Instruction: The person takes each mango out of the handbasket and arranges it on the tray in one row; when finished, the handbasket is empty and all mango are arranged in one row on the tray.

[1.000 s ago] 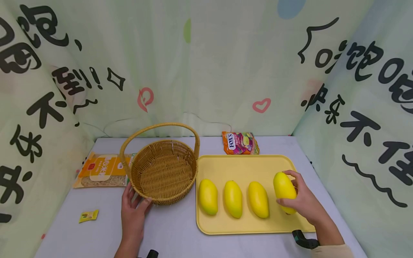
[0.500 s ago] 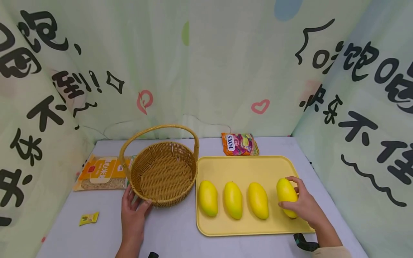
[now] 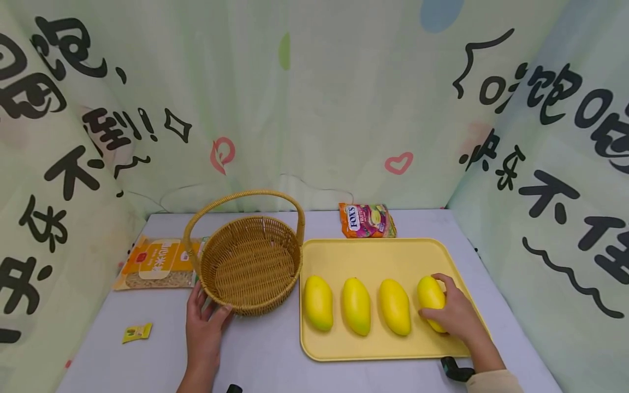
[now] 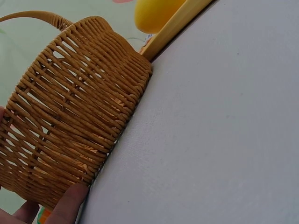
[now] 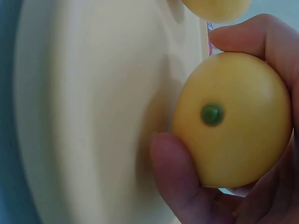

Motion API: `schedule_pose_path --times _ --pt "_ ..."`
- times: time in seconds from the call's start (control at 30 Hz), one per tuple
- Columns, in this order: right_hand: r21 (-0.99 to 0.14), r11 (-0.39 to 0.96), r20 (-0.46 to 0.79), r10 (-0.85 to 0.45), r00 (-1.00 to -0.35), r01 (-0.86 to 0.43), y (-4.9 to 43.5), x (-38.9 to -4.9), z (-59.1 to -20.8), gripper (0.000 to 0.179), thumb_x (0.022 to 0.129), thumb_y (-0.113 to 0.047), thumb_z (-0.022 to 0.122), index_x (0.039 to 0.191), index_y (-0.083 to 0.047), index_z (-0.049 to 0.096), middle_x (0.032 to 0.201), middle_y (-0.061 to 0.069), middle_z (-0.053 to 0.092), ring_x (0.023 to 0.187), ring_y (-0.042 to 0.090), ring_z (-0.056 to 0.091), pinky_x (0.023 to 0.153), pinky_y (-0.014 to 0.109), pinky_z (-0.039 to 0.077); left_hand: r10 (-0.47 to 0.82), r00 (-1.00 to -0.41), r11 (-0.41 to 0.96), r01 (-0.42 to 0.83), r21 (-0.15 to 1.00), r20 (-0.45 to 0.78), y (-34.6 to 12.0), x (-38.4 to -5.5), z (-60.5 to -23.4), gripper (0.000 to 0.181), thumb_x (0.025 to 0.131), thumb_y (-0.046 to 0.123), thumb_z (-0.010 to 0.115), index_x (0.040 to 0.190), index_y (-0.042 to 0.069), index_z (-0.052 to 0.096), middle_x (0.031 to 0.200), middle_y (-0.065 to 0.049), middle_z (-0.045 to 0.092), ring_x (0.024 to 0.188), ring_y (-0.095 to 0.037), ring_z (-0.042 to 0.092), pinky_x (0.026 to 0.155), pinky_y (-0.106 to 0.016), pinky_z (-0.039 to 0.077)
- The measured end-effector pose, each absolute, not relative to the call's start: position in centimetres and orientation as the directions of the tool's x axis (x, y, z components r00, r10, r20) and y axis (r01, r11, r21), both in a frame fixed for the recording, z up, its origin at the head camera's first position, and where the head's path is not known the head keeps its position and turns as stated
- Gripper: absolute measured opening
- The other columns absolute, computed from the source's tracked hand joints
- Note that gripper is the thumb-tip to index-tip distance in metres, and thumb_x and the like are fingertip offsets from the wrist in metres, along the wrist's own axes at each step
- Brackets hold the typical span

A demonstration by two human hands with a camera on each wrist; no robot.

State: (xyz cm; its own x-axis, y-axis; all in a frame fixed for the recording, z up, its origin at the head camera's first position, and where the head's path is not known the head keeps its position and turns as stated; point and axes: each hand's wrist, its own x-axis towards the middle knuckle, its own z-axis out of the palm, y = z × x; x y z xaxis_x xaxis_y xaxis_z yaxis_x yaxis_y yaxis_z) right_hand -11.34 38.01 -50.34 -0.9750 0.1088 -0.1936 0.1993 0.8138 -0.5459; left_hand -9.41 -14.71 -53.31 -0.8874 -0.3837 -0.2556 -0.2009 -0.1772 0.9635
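My left hand (image 3: 203, 327) touches the near left side of a round wicker basket (image 3: 250, 267) with a tall arched handle. In the left wrist view, a fingertip (image 4: 72, 193) lies against the woven wall (image 4: 70, 112) at its base. The thumb reaches the near rim. On the right, my right hand (image 3: 457, 312) holds a yellow mango (image 3: 429, 293) between thumb and fingers, close over the right part of a yellow tray (image 3: 373, 349). Its green stem spot (image 5: 212, 114) faces the right wrist camera. More mangoes (image 3: 395, 307) lie in a row on the tray.
Behind the tray lies a FOX'S candy bag (image 3: 368, 220). An orange-labelled grain packet (image 3: 159, 262) sits left of the basket, partly behind it. Nearer the front left is a small yellow wrapped sweet (image 3: 137, 333). Printed curtains (image 3: 334, 109) enclose the white table.
My right hand has brought the mango lower toward the tray, then slightly left, closer to the row. My left hand and the basket have stayed in place.
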Motion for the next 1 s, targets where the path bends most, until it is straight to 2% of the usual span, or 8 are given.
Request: schedule_pose_path --times 0.17,0.33,0.7,0.9,1.0 --pt "-0.504 0.847 -0.176 0.091 -0.980 0.169 37.9 -11.4 -50.2 0.102 0.080 -0.033 0.086 0.157 -0.003 0.028 0.128 0.031 0.056 0.095 0.032 0.057 0.073 0.033 0.052 -0.388 -0.888 -0.165 -0.196 0.967 -0.247 -14.7 -9.4 -53.3 0.097 0.097 0.000 0.067 0.169 0.041 0.016 0.177 -0.004 0.021 0.157 -0.032 0.034 0.086 -0.010 0.058" --pt "-0.459 0.871 -0.202 0.091 -0.975 0.176 37.8 -11.5 -50.1 0.101 0.079 -0.036 0.085 0.157 -0.005 0.029 0.121 0.029 0.056 0.091 0.030 0.056 0.072 0.033 0.050 -0.387 -0.888 -0.166 -0.197 0.966 -0.247 -14.7 -9.3 -53.3 0.098 0.096 -0.001 0.066 0.169 0.041 0.015 0.176 -0.003 0.022 0.157 -0.032 0.035 0.086 -0.010 0.057" --pt "-0.346 0.919 -0.263 0.098 -0.960 0.189 37.0 -11.5 -49.6 0.104 0.086 -0.052 0.079 0.161 -0.007 0.023 0.128 0.036 0.047 0.087 0.032 0.056 0.077 0.047 0.057 -0.381 -0.891 -0.172 -0.194 0.966 -0.247 -14.8 -9.4 -53.5 0.098 0.096 -0.001 0.067 0.169 0.040 0.015 0.177 -0.003 0.021 0.157 -0.032 0.034 0.086 -0.010 0.057" --pt "-0.325 0.926 -0.270 0.106 -0.957 0.194 36.8 -11.3 -49.2 0.104 0.088 -0.058 0.075 0.163 -0.008 0.022 0.126 0.035 0.047 0.084 0.031 0.055 0.073 0.044 0.053 -0.381 -0.891 -0.170 -0.194 0.966 -0.246 -14.7 -9.3 -53.4 0.098 0.096 -0.001 0.067 0.169 0.041 0.016 0.176 -0.003 0.022 0.156 -0.032 0.036 0.087 -0.010 0.058" --pt "-0.323 0.927 -0.267 0.106 -0.958 0.193 37.0 -11.2 -49.3 0.106 0.088 -0.061 0.075 0.163 -0.008 0.022 0.126 0.035 0.048 0.085 0.031 0.055 0.074 0.046 0.055 -0.383 -0.889 -0.171 -0.198 0.965 -0.250 -14.7 -9.3 -53.3 0.098 0.095 -0.001 0.067 0.169 0.041 0.017 0.176 -0.004 0.023 0.155 -0.032 0.036 0.086 -0.011 0.058"
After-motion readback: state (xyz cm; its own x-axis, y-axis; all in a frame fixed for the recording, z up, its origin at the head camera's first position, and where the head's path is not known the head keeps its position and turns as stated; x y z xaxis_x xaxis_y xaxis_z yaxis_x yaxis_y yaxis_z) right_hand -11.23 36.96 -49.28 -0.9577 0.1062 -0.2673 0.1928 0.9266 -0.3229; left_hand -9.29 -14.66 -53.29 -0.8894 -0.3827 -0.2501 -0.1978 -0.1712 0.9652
